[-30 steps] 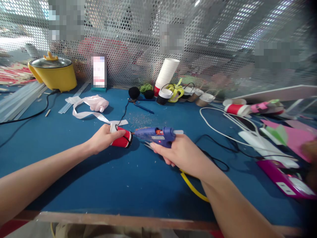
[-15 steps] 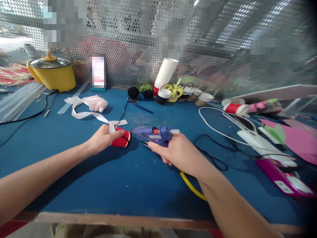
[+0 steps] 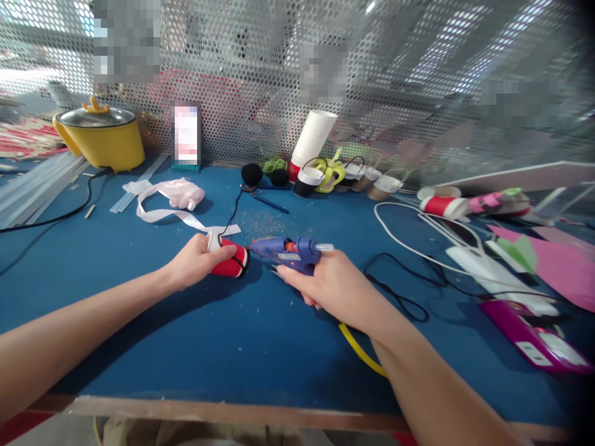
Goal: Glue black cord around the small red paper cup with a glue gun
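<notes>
My left hand (image 3: 195, 263) grips a small red paper cup (image 3: 231, 262) lying on its side on the blue table (image 3: 232, 334); the cup has a black band at its base and a white ribbon end over its top. My right hand (image 3: 332, 288) holds a blue hot glue gun (image 3: 290, 253), its nozzle pointing left and touching the cup's base. A clear glue stick sticks out of the gun's back. A yellow cable (image 3: 360, 352) trails from under my right wrist.
A yellow pot (image 3: 100, 137) stands back left beside clear glue sticks (image 3: 39, 183). White ribbon (image 3: 162, 204), a stack of white cups (image 3: 312, 139), finished cups, black pompoms (image 3: 252, 174), cables, pink foam sheets (image 3: 553, 257) and a magenta box (image 3: 534, 337) lie around. A perforated metal screen closes the back.
The glue gun has shifted slightly left, closer against the cup's base. Both hands otherwise hold their places.
</notes>
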The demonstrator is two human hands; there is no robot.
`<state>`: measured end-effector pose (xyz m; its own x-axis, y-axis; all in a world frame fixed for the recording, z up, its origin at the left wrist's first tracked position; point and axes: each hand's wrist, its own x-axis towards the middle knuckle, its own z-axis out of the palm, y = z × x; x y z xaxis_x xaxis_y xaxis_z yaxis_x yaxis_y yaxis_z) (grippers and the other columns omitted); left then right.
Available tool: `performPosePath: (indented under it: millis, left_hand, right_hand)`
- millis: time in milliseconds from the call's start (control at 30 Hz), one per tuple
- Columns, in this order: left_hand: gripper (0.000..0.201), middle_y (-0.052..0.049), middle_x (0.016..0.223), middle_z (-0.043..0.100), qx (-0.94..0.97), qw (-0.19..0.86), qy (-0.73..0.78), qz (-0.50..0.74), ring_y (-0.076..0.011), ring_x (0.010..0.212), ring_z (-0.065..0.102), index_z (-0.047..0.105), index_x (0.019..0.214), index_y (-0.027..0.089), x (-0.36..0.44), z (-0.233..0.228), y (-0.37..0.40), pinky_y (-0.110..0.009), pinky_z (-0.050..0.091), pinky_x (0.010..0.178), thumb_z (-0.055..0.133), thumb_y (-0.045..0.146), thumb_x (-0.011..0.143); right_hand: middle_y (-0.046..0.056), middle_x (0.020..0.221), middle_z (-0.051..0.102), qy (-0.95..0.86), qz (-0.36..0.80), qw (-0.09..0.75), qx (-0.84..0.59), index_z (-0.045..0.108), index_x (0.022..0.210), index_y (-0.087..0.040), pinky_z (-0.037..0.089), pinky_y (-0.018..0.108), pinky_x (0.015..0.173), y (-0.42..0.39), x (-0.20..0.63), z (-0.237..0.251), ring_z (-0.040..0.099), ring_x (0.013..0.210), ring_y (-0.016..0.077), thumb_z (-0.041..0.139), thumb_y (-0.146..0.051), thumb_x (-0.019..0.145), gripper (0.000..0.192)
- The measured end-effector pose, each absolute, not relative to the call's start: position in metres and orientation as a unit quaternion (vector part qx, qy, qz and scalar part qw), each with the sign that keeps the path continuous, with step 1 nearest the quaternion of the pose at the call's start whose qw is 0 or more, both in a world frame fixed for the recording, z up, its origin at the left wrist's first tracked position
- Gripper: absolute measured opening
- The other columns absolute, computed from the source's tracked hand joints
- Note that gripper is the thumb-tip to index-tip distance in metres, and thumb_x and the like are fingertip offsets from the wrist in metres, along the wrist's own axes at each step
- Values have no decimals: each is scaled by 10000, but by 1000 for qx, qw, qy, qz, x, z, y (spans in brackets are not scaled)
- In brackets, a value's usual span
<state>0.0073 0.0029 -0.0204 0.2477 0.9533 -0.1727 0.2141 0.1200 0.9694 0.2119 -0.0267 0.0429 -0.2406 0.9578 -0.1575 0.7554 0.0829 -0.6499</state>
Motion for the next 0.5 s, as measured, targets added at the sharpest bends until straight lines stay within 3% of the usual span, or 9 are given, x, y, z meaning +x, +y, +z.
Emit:
performPosePath:
  millis: [500]
  left_hand:
    - [279, 34, 457, 492, 562, 547, 516, 344, -82, 431, 375, 546, 527, 156, 7, -20, 3, -219, 252, 437, 608, 399, 649]
  right_hand:
    - [-33, 367, 491, -719, 307, 160, -603, 478, 512, -189, 394, 201, 392, -30, 210, 44, 489, 341, 99, 512, -331, 771, 297]
